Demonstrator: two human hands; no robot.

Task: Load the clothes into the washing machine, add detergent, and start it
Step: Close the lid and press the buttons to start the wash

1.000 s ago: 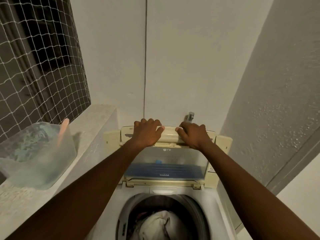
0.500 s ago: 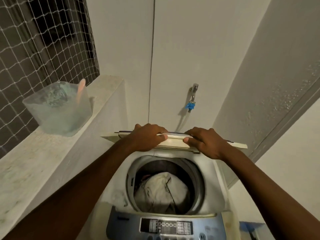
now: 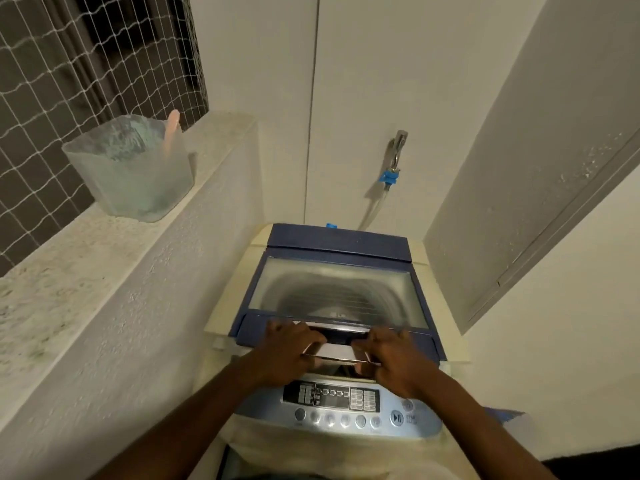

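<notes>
You have swung the lid (image 3: pixel 337 292) down since half a second ago: then it stood folded upright at the back with the drum open and a pale bundle of clothes showing inside; now it lies nearly flat over the opening, and the clothes can no longer be made out through its hazy window.

Nearest you, the control panel (image 3: pixel 341 403) runs across the front of the washing machine (image 3: pixel 225 306), with its dark display, a row of round buttons and the start/pause button (image 3: pixel 397 417) at the right end, none of them touched. Just beyond it your left hand (image 3: pixel 284 355) and right hand (image 3: pixel 391 362) sit side by side on the lid's front edge, each grip closed around the pale handle strip (image 3: pixel 334 351) with fingers curled over it. A thin gap shows under that edge, so the lid looks not quite seated.

Farther back, the blue rear section of the lid meets the wall, where a tap (image 3: pixel 398 147) with a blue fitting feeds a hose down behind the machine. Up on the ledge (image 3: pixel 86 254) to your left stands a translucent tub (image 3: pixel 131 171) with a pinkish scoop handle (image 3: pixel 172 124) poking out, probably the detergent.

Loading looks done. Whether detergent has gone in cannot be told from here; pressing the lid home and starting the cycle remain.
</notes>
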